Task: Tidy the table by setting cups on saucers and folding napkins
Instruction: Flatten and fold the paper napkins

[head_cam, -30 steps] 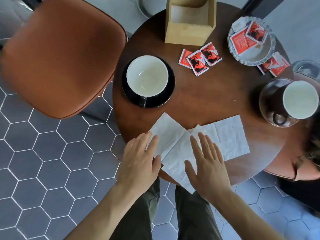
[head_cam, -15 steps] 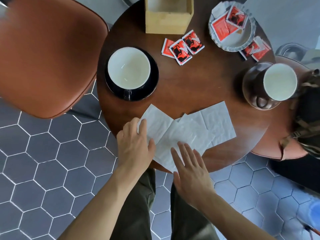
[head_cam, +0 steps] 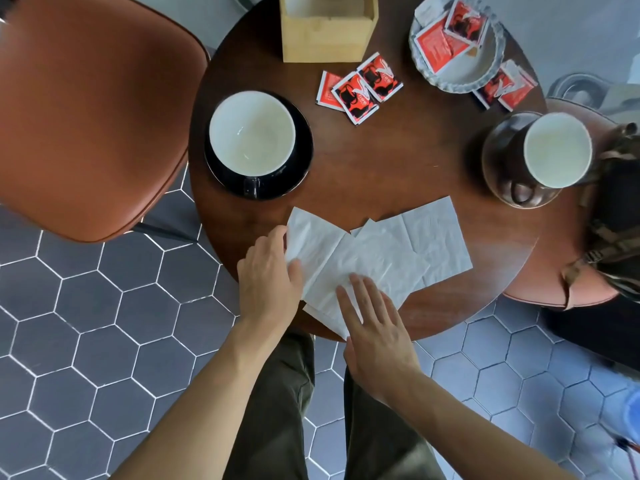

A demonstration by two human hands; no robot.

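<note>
Round table (head_cam: 398,161), napkins (head_cam: 381,258) overlapping, box (head_cam: 327,29) cropped

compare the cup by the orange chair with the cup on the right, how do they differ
The left cup sits centred on a black saucer; the right cup sits off-centre on a brown saucer. The left cup's handle is black, the right cup's brown. Both are empty, upright and white inside.
</note>
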